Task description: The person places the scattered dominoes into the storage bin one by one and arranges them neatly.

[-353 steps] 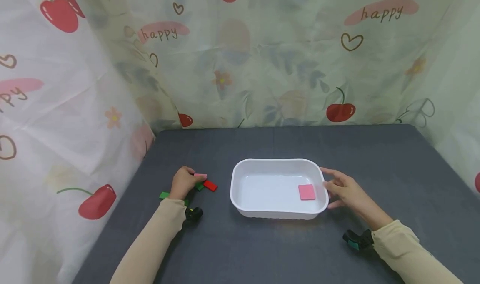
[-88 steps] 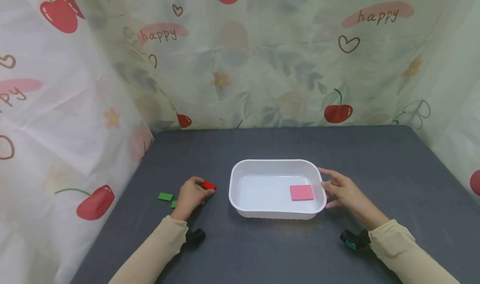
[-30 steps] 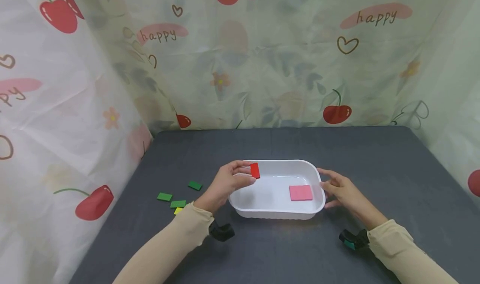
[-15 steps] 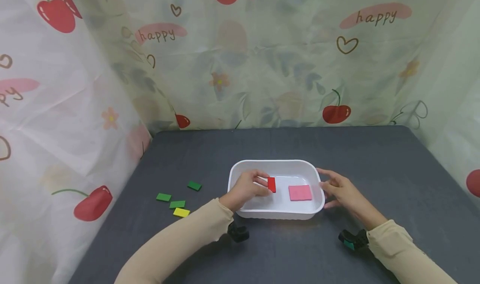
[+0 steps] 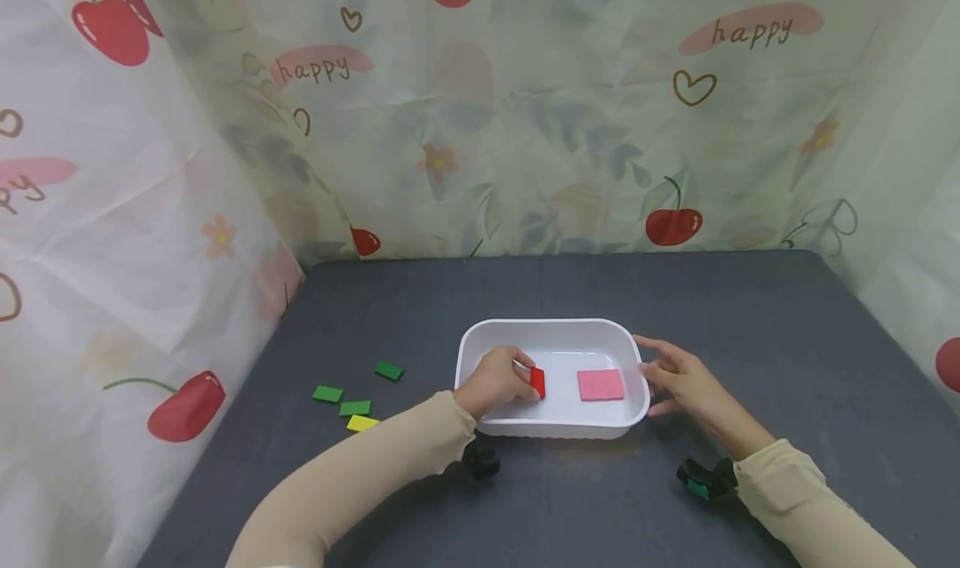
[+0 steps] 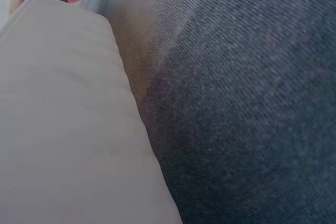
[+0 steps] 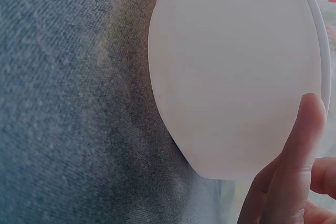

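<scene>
A white plastic tub [image 5: 555, 430] stands mid-table in the head view. Over its left part reaches my left hand [image 5: 497, 382], pinching a small flat red tile [image 5: 537, 383] low inside, close to the floor. Whether the tile touches the floor I cannot tell. A pink flat patch [image 5: 600, 385] lies to the right inside the tub. My right hand [image 5: 686, 384] touches the tub's right end with fingers spread. In the right wrist view a finger [image 7: 310, 124] lies along the tub's outer wall [image 7: 236, 77]. The left wrist view shows mostly the tub's wall [image 6: 73, 119].
Left of the tub lie three green tiles, among them a back one [image 5: 388, 371] and a left one [image 5: 327, 394]. A yellow tile [image 5: 362, 424] sits just beyond the left sleeve [image 5: 360, 476]. Printed cloth [image 5: 525, 134] hangs behind the dark table [image 5: 585, 510].
My left hand has carried the red tile from the table's left side into the tub and lowered it. Since the earliest frame the pink patch has grown wider. The right hand stays at the tub.
</scene>
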Tool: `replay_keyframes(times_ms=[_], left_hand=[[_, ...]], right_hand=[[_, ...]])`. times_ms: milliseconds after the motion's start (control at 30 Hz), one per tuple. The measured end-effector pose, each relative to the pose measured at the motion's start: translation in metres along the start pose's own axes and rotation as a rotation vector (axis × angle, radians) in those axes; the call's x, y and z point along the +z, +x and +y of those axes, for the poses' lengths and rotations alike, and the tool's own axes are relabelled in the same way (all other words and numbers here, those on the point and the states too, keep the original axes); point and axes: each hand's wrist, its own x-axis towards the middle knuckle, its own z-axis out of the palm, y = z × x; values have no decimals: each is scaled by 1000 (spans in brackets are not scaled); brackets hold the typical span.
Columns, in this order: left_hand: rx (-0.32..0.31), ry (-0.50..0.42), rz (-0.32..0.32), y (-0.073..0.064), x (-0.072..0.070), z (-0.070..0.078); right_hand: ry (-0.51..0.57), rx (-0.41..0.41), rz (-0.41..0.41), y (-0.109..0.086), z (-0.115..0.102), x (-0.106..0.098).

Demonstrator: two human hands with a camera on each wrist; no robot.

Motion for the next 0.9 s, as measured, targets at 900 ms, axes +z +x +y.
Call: replay_keyframes(times_ms=[900], left_hand=[[-23, 158, 16, -4, 4, 6]], right_hand=[[6, 9, -6, 0, -3, -1]])
